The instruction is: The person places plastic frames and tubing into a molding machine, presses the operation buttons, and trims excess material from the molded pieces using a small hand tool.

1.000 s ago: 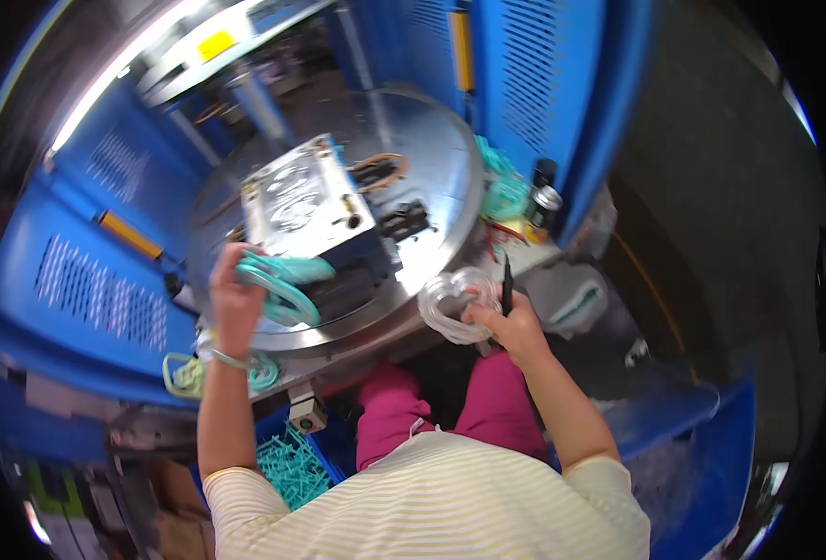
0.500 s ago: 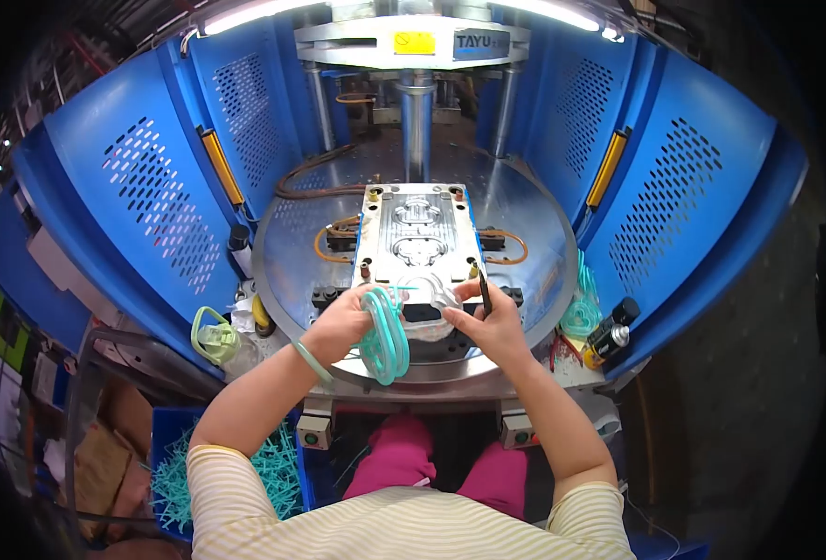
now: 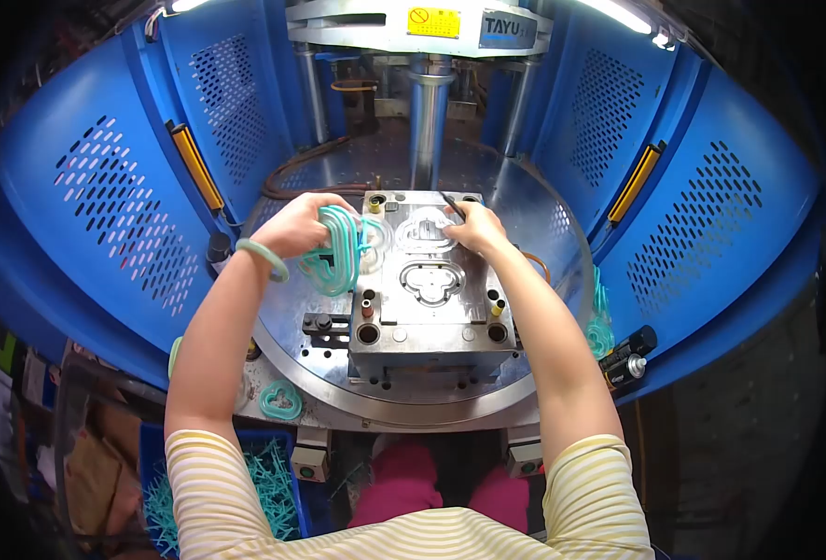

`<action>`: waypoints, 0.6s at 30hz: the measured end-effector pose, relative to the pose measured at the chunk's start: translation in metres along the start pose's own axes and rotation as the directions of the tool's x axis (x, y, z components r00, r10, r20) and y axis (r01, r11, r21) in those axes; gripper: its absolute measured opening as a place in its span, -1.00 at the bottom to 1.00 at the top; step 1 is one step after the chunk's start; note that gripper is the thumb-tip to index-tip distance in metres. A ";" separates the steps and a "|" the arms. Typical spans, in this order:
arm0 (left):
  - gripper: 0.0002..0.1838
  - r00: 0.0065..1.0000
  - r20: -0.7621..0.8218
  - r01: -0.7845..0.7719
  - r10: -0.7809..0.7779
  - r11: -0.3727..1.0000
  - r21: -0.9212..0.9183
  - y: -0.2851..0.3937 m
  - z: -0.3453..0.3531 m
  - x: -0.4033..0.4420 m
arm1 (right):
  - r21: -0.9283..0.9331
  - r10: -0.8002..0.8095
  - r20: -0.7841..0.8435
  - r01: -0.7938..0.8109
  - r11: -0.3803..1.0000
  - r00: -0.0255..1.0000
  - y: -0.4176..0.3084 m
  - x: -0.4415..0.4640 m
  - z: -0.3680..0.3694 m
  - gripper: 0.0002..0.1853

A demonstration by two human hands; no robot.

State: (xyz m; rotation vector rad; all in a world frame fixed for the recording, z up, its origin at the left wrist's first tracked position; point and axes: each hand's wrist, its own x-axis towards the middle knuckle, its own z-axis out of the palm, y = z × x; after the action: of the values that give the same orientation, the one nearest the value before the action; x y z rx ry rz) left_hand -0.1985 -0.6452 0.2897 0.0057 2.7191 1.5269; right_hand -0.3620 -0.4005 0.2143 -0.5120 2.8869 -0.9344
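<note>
My left hand (image 3: 303, 224) is closed around several teal cloverleaf-shaped loops (image 3: 340, 252), held left of the metal mold (image 3: 431, 336). A clear plastic piece (image 3: 374, 245) shows beside the loops; I cannot tell what supports it. Over the mold's far cavity, my right hand (image 3: 480, 229) grips a thin dark pen-like tool (image 3: 447, 202). Its fingertips are at the edge of a clear cloverleaf-shaped piece (image 3: 422, 231) at that cavity; whether they touch it is unclear. The near cavity (image 3: 432, 283) shows its cloverleaf outline.
Guide pins (image 3: 498, 307) rise from the mold on a round steel table (image 3: 319, 373). Blue perforated guards (image 3: 693, 215) flank it. A teal loop (image 3: 280, 399) lies on the front ledge. Spray cans (image 3: 625, 371) stand at right. A blue bin (image 3: 299, 495) holds teal scraps at lower left.
Both hands have moved forward from the mold's front edge. The left went outward with the teal loops, the right over the far cavity with the tool. A teal loop now shows on the ledge.
</note>
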 end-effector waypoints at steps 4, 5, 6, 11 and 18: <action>-0.76 0.974 0.227 -0.059 0.000 0.966 0.254 -0.001 0.008 0.034 | -0.163 -0.029 0.020 0.032 0.986 0.999 0.003 0.021 0.008 -0.54; -0.76 0.973 0.232 -0.060 -0.001 0.965 0.254 -0.001 0.014 0.042 | -0.161 -0.024 0.020 0.027 0.987 1.000 0.001 0.022 0.007 -0.54; -0.73 0.970 0.241 -0.074 -0.005 0.945 0.318 -0.002 0.020 0.049 | -0.169 -0.027 0.044 0.035 0.985 0.999 0.000 0.023 0.004 -0.56; -0.63 0.965 0.264 -0.115 0.007 0.911 0.396 -0.014 0.042 0.075 | -0.138 -0.040 0.093 0.052 0.989 0.995 0.002 0.025 0.001 -0.60; -0.31 0.945 0.325 -0.186 0.031 0.869 0.459 -0.036 0.056 0.091 | -0.117 -0.070 0.061 0.077 0.990 0.996 0.003 0.022 0.003 -0.59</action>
State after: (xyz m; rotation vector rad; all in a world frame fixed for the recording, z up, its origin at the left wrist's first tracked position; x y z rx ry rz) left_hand -0.2880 -0.6142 0.2283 0.3809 2.7848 0.7308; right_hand -0.3835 -0.4068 0.2111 -0.6468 2.9033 -0.7464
